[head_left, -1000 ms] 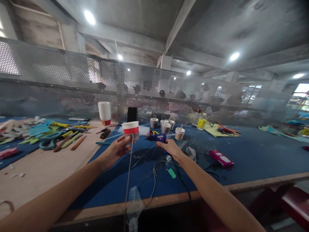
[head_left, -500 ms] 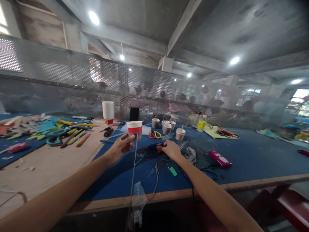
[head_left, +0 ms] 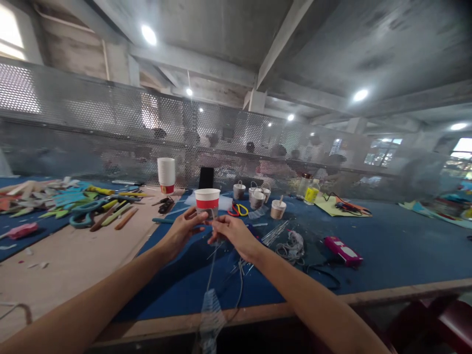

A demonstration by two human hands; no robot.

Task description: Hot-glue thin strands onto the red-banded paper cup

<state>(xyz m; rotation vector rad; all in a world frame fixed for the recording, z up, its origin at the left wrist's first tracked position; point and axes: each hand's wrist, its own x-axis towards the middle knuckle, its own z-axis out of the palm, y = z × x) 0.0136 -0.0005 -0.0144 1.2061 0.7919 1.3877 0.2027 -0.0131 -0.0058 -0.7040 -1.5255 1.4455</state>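
A white paper cup [head_left: 207,195] with a red band stands upright in my left hand [head_left: 182,230], whose fingers and thumb grip its lower part. Grey cord appears wound around that lower part, mostly hidden by fingers. My right hand [head_left: 236,237] is at the cup's right side, thumb and fingertips pinching the cord [head_left: 212,270], which hangs down past the table edge. Behind the right hand, a dark blue glue gun [head_left: 251,228] lies on the blue mat, largely covered. Thin clear sticks [head_left: 275,233] and a tangle of grey cord [head_left: 295,246] lie to its right.
Small cord-wrapped cups [head_left: 257,199] and a cup with a stick [head_left: 278,209] stand behind. Red-yellow scissors [head_left: 238,210] lie nearby. At left are stacked paper cups [head_left: 166,173], blue-handled scissors [head_left: 83,215] and foam pieces. A magenta device [head_left: 342,250] and yellow-labelled bottle [head_left: 311,191] are right.
My right hand has left the glue gun and moved left to the cup, taking hold of the cord. The left hand keeps the cup in nearly the same place.
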